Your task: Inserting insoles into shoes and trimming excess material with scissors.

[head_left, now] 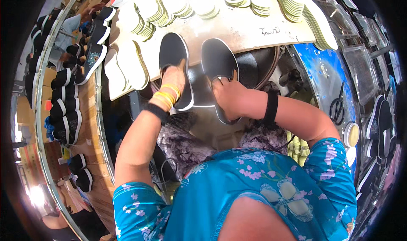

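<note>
Two black slip-on shoes with white edges are in front of me, toes pointing away, one in each hand. My left hand grips the left slip-on shoe at its opening, with some fingers hidden inside. My right hand holds the right slip-on shoe in the same way, its fingertips partly tucked in at the opening. The shoes are side by side and apart, their toes overlapping the near edge of a pale board in this view.
Stacks of pale insoles line the board's far side. On the left, a rack carries several black shoes with white soles. Scissors and a round container lie on a blue surface to the right. Clear plastic trays stand beyond it.
</note>
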Motion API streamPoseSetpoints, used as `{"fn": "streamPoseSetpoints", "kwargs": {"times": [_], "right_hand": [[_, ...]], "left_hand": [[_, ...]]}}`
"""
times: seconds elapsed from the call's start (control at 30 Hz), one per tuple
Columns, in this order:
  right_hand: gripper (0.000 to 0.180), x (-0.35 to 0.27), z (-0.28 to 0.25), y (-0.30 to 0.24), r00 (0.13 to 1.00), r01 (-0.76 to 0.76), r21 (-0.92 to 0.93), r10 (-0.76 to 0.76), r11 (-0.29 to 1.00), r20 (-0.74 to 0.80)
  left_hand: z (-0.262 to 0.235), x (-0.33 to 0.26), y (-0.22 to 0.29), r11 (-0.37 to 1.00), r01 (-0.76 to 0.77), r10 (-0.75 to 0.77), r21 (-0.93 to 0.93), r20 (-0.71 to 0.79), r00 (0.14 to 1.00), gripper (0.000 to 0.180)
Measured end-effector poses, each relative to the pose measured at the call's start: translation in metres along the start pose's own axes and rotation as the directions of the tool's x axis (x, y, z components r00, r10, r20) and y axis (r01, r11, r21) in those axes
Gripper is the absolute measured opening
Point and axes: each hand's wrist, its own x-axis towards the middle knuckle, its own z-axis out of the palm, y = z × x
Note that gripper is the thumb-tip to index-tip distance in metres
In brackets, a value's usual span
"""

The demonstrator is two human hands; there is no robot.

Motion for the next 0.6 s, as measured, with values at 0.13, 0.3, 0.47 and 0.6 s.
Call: {"fn": "streamPoseSetpoints", "kwargs": {"times": [0.13,0.3,0.47,0.6], "right_hand": [[0.045,0.003,0.012,0.004,0.999,0.011,0.03,-0.01,0.999,-0.038],[0.034,0.03,0.012,0.01,0.933,0.054,0.118,-0.008,0.992,-0.36],[0.021,0.032,-0.04,-0.01,0.974,0.16,0.133,-0.135,0.978,-0.181],[0.026,-0.017,-0.08,-0.005,0.901,0.067,0.413,0.123,0.908,-0.417]], "left_hand": [[-0.006,-0.004,-0.002,0.984,-0.146,0.159,0.101,-0.136,0.978,0.053],[-0.016,-0.048,0.003,0.899,-0.275,0.232,-0.339,-0.164,0.959,0.067],[-0.017,-0.068,0.023,0.697,-0.022,0.098,-0.717,0.065,0.993,0.04],[-0.017,-0.066,0.046,0.826,-0.167,-0.016,-0.539,-0.318,0.948,0.046]]}}
